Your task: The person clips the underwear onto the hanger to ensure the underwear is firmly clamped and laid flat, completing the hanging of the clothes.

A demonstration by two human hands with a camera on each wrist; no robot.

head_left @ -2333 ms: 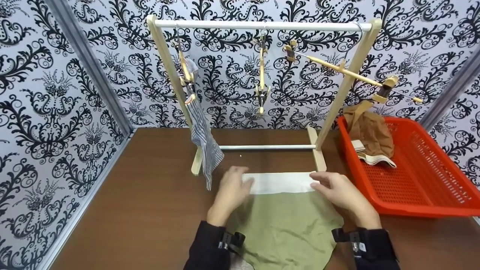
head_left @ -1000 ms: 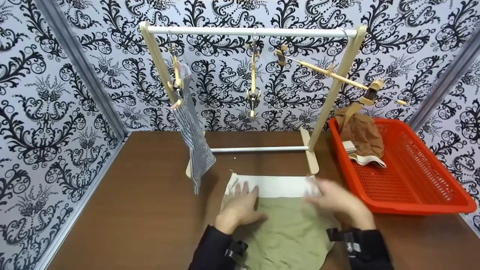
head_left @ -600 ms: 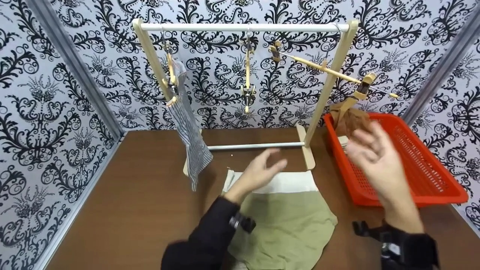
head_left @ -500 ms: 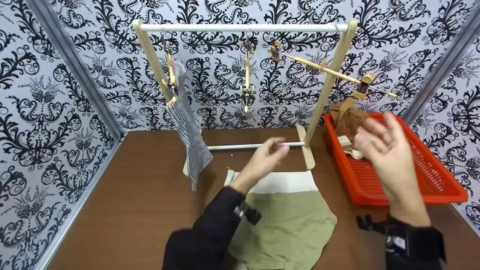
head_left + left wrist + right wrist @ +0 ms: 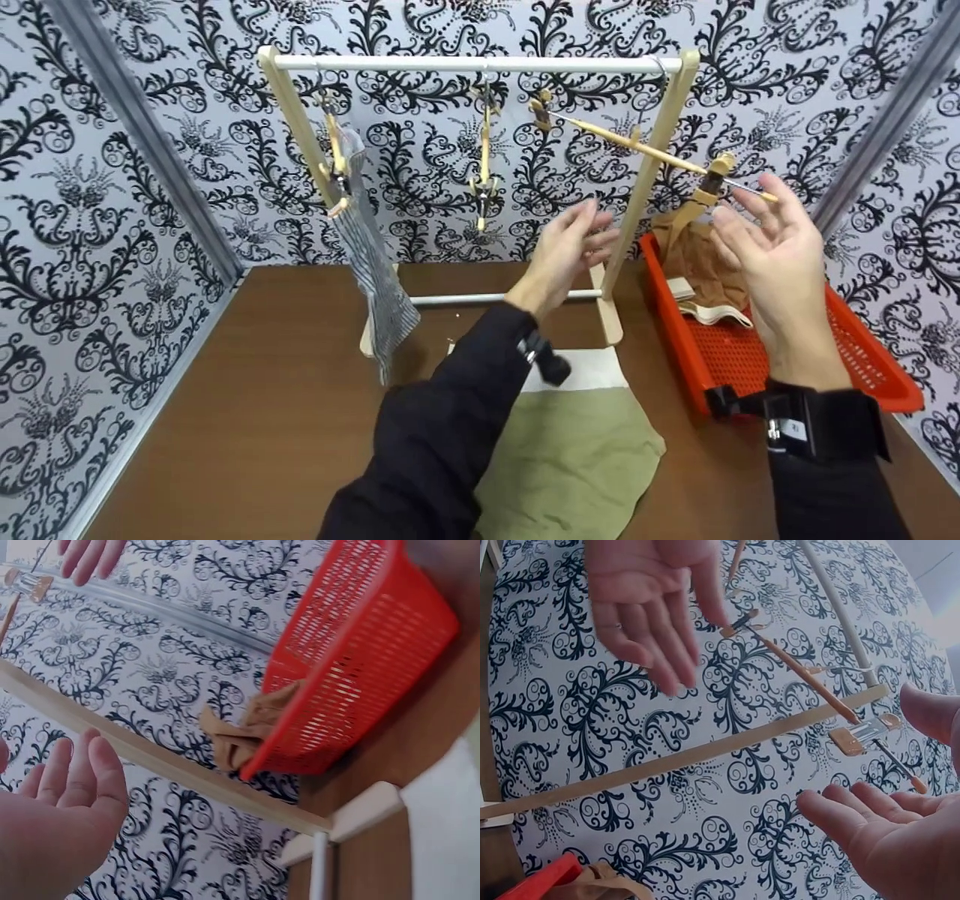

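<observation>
Okay, both hands up off the tabletop [image 5: 300, 420], fingers spread and loosely bent. Right hand [image 5: 780, 251] sits at the near end of the right-hand clip hanger [image 5: 611, 136], thumb apart from the fingers, rod tip and clip just beside the fingertips; contact or small gap, cannot tell. Left hand [image 5: 571, 246] is lower, left of the right hand and under that hanger's rod, palm turned toward the other hand. The hanger hangs slanted from the rack [image 5: 420, 62], above the left hand, its lower end running toward the right hand. Middle hanger [image 5: 484, 154] is up and left of the left hand, on the same bar. Farther left of both hands, left hanger [image 5: 335, 142] holds a striped cloth [image 5: 379, 262], dangling down to near the tabletop. Green cloth [image 5: 577, 450] with a white band [image 5: 592, 369] lies flat below the hands, partly covered by the left sleeve [image 5: 442, 420]. Red basket [image 5: 667, 322] is below and behind the right hand; brown cloth [image 5: 701, 259] is bunched at its left side, partly hidden by that hand.
</observation>
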